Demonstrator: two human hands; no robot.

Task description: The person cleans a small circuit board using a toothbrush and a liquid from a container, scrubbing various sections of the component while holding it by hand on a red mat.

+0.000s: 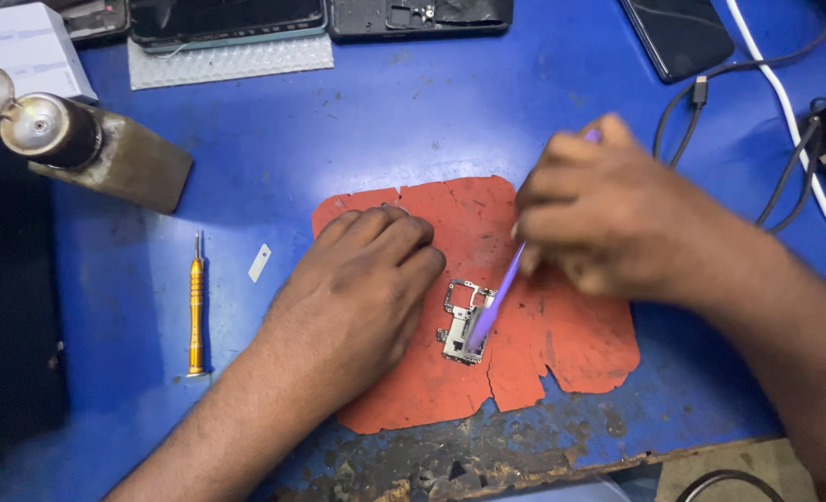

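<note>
head view, thin purple brush (pixel 495 302), metal board (pixel 464 321)

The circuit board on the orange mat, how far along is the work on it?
Done: the circuit board lies bare on the orange mat, out of any phone; an opened phone shell sits at the table's far edge. In hand: the left hand rests beside the board while the right hand works a purple tool on it. Left: the board is not back in a shell.

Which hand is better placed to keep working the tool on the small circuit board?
Right. The right hand grips the purple tool, its tip on the circuit board. The left hand rests beside the board.
</note>
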